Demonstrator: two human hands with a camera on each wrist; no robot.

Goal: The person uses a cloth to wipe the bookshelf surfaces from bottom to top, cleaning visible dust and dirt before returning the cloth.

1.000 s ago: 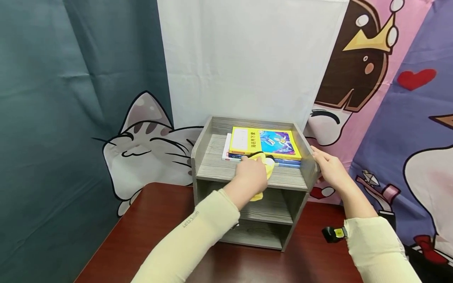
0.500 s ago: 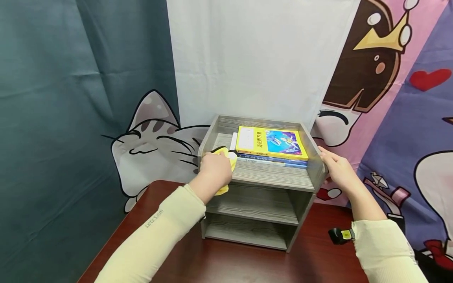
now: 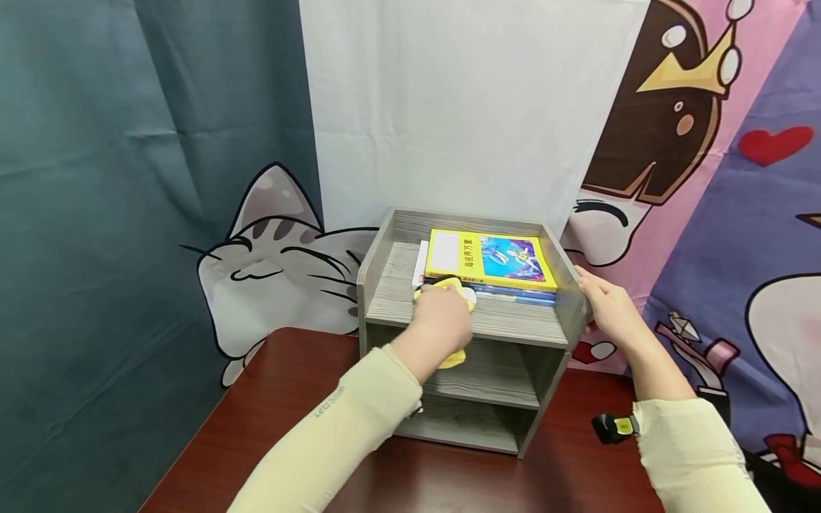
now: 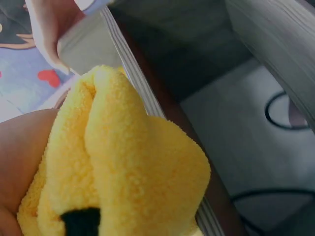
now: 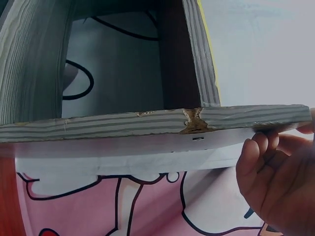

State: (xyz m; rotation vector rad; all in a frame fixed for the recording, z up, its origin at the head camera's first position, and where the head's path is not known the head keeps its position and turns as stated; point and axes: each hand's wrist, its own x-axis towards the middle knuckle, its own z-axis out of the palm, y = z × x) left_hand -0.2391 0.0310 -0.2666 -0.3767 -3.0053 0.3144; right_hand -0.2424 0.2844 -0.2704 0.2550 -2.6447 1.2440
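Observation:
My left hand grips a yellow fuzzy cloth with black and white patches, at the front edge of the top board of a small grey wood-grain shelf. Part of the cloth hangs below that edge, and the hand covers much of it in the head view. With the fingers at the outer face and the upper edge in its grasp, my right hand holds the shelf's right side panel. Behind the cloth lies a stack of books, a yellow one on top.
Two lower compartments open to the front below the top board. The shelf stands on a dark red-brown table. Cartoon-printed curtains hang close behind it. A chip marks the side panel's front edge in the right wrist view.
My left hand slid the cloth left along the front edge to the shelf's left side, then back right to the middle. The right hand keeps its hold on the side panel.

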